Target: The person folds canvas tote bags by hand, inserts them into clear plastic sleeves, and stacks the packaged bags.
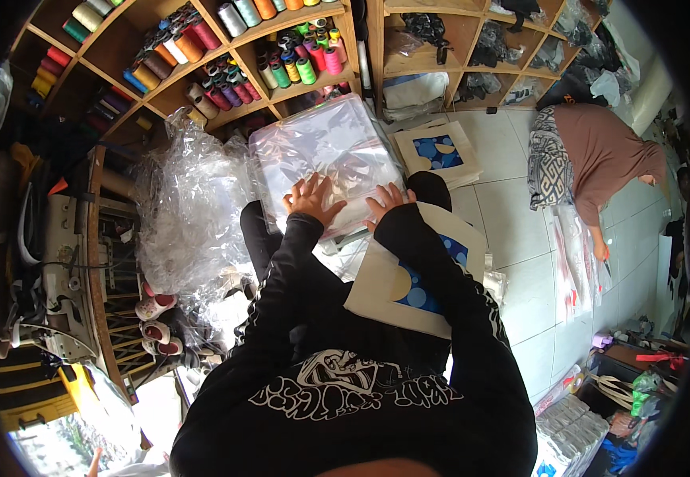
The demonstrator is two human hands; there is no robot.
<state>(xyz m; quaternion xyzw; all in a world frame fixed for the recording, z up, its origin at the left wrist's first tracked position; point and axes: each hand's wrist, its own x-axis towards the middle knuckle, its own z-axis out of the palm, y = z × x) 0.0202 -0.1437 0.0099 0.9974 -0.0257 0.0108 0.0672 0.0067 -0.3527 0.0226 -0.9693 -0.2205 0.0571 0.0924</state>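
A flat stack wrapped in clear, shiny plastic (325,147) lies in front of my knees. On its near part rests my left hand (313,199), palm down with the fingers spread. To its right, my right hand (387,200) lies at the near right edge of the stack, its fingers apart. Neither hand holds anything. Across my right thigh, partly hidden by my right forearm, is a cream fabric piece (373,298) with a blue circle-patterned panel.
Crumpled clear plastic (190,215) heaps up at the left. More cream fabric pieces (468,171) are stacked on the tiled floor (512,238). Thread shelves (245,52) stand ahead. At the right, a co-worker (607,151) bends over, holding scissors near plastic strips (571,262).
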